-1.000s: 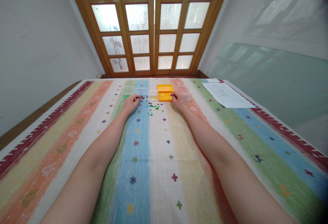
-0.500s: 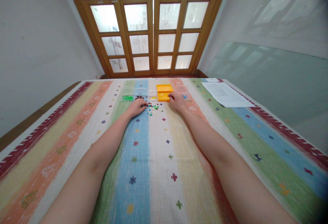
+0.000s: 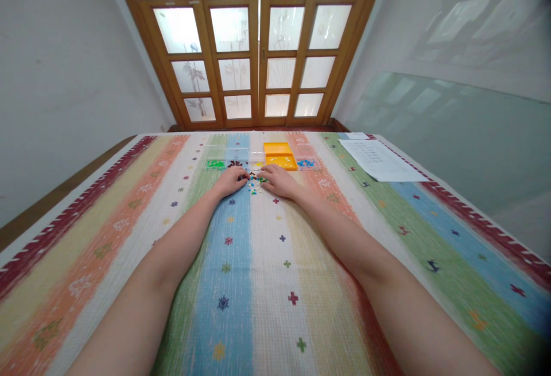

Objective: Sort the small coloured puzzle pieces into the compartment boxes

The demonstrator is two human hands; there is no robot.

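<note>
A loose pile of small mixed-colour pieces (image 3: 253, 185), too tiny to name, lies on the striped cloth between my hands. My left hand (image 3: 232, 181) rests at the pile's left side, its fingers curled together; whatever they hold is hidden. At the right side, my right hand (image 3: 279, 181) reaches over the pile with its fingers somewhat apart and the tips among the pieces. Behind the hands stand a yellow box (image 3: 281, 158) with light pieces inside and clear boxes holding green pieces (image 3: 216, 164), dark brown pieces (image 3: 235, 164) and blue pieces (image 3: 306, 163).
Striped cloth (image 3: 267, 284) covers the table. A printed paper sheet (image 3: 379, 161) lies at the far right. Beyond the table's far edge are wooden doors with glass panes (image 3: 258, 49), with walls on both sides.
My right hand has moved left and nearer to me, from the yellow box to the loose pile, uncovering the blue pieces. My left hand stays in place.
</note>
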